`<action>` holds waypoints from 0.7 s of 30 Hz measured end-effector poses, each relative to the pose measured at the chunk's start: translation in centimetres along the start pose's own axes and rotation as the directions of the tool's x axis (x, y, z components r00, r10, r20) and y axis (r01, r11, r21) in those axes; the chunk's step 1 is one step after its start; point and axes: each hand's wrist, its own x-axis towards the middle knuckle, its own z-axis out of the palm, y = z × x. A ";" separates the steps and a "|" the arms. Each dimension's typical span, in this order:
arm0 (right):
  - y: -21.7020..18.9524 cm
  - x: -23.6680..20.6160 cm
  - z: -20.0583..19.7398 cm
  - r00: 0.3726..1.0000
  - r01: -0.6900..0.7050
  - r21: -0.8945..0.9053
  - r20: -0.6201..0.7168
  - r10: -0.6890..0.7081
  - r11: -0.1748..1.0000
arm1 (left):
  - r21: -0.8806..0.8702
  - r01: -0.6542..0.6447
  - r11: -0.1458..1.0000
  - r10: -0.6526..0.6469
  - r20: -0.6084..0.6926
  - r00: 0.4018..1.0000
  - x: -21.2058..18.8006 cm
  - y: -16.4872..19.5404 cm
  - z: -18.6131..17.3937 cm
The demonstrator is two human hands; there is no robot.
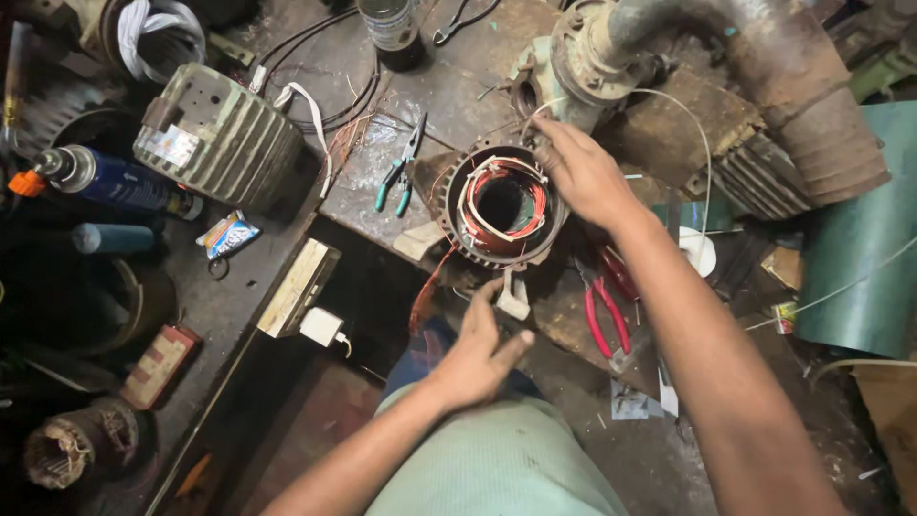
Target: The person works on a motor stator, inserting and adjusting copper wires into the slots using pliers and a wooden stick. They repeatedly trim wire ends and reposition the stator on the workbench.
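Observation:
A round motor stator [500, 205] with copper-red windings and white sleeving sits upright on a dirty metal bench [449, 86]. My right hand [583, 172] rests on its upper right rim, fingers curled over the edge near a thin white wire. My left hand [478, 354] hovers just below the stator's near edge, fingers loosely apart, touching or nearly touching a small pale piece [513, 301] under the rim; I cannot tell if it grips it.
Teal-handled pliers [401, 172] lie left of the stator, red-handled pliers [604, 311] to its lower right. A finned motor housing [215, 134], a blue spray can [105, 180], a pump body with a rusty pipe [764, 67] and a green sheet [864, 239] surround the spot.

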 end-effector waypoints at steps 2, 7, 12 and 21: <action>-1.2 -1.9 -0.2 0.997 0.039 -0.055 -0.070 -0.043 0.998 | 0.021 -0.038 0.999 0.040 -0.075 0.996 0.6 0.3 -1.6; -6.1 -8.4 1.0 0.977 0.177 -0.161 -0.089 -0.193 0.971 | -0.674 0.331 0.661 -0.428 0.024 0.903 1.4 1.5 -6.8; -8.1 -9.7 4.7 0.978 0.152 -0.311 -0.089 -0.188 0.938 | -0.182 0.140 0.973 -0.154 -0.061 0.986 1.6 4.1 -9.5; -2.2 -8.0 -3.0 0.950 0.295 0.951 -0.303 0.081 0.098 | 0.264 -0.385 0.884 0.391 0.033 0.920 3.5 3.8 -15.4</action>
